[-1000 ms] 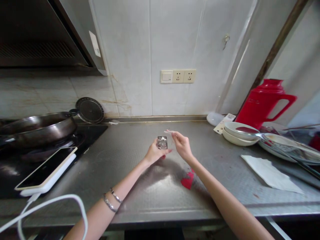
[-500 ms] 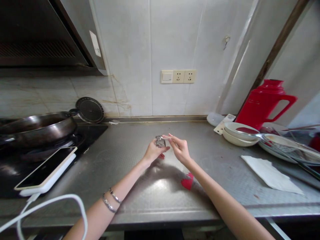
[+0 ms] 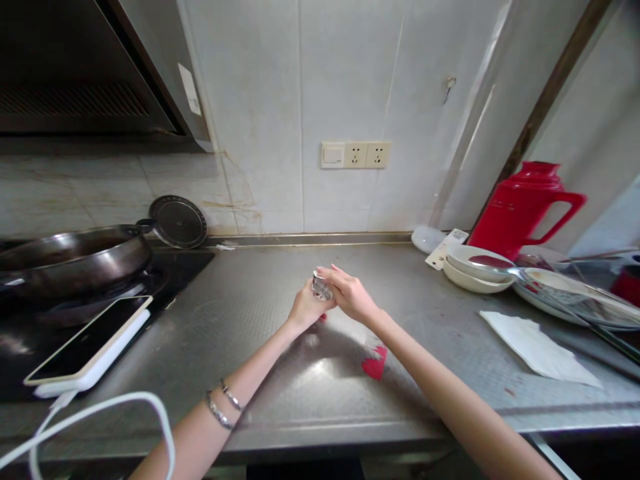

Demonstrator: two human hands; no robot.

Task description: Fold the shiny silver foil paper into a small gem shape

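A small clear, shiny container (image 3: 321,288) is held above the middle of the steel counter (image 3: 260,293). My left hand (image 3: 306,308) is wrapped round it from the left and below. My right hand (image 3: 350,293) lies over its top right side, with the fingers close together and the palm turned down; whether they pinch anything is hidden. On the counter below my right forearm is a red piece with a jagged edge (image 3: 375,363).
A pan (image 3: 75,260) sits on the stove at left, near a phone (image 3: 90,340) on a white block with a white cable (image 3: 100,403). To the right are a red thermos (image 3: 517,210), stacked bowls (image 3: 475,270), plates (image 3: 575,297) and a white paper (image 3: 540,350).
My right hand has flattened and moved left over the top of the container; before, its fingers were pinched beside it. My left hand keeps its hold.
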